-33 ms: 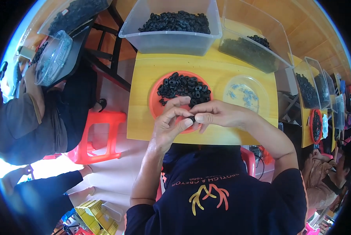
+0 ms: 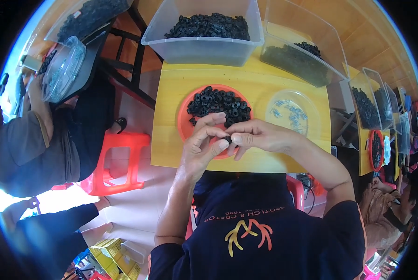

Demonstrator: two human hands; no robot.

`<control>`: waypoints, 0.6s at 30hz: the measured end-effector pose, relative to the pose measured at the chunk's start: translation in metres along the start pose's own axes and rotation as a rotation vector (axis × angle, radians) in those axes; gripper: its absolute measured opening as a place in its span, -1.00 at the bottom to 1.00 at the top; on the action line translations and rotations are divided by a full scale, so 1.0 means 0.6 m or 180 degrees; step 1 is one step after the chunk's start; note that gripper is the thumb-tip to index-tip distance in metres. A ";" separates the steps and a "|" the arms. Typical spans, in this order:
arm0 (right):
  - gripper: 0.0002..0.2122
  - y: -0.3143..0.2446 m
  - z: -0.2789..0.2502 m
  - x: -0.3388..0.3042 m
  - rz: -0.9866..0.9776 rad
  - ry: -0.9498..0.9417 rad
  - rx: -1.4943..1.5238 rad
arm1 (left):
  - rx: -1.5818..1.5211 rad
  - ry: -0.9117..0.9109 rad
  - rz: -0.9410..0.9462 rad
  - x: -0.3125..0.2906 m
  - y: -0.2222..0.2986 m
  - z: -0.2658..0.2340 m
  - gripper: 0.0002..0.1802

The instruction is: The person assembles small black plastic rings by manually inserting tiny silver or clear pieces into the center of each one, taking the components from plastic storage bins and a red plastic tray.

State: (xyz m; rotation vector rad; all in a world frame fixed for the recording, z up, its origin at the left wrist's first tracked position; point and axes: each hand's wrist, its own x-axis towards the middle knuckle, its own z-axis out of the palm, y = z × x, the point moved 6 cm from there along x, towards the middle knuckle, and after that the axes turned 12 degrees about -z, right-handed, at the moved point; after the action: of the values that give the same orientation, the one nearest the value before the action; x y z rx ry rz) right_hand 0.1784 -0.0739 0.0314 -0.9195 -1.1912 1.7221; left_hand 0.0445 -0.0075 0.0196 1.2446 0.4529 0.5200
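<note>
Both hands meet above the near edge of a round red-orange tray (image 2: pixel 183 127), which bears a heap of small black plastic parts (image 2: pixel 218 103). My left hand (image 2: pixel 203 143) pinches one small black part (image 2: pixel 227 139) between thumb and fingertips, its other fingers raised and curled. From the other side my right hand (image 2: pixel 260 135) presses thumb and forefinger against the same part, and the fingers mostly hide it. Right of the tray stands a shallow clear round dish (image 2: pixel 311 108) with many tiny bluish pieces (image 2: pixel 290 112) scattered in it.
A translucent bin (image 2: pixel 202 51) full of black parts stands at the far side of the yellow table (image 2: pixel 167 98). Beside it is a clear bin (image 2: pixel 328 44), also with black parts. A red stool (image 2: pixel 134 140) and seated person (image 2: pixel 41 149) are at left; other people sit at right.
</note>
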 end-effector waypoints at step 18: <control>-0.63 0.007 0.005 0.031 -0.0297 0.0750 0.0752 | 0.2363 0.0802 0.0882 -0.010 0.054 0.017 -0.50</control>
State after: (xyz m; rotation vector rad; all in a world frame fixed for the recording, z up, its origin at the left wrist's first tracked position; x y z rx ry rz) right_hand 0.1677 -0.0590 0.0263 -0.8803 -0.8440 1.5904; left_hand 0.0414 -0.0113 0.0536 1.9825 0.7289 0.7865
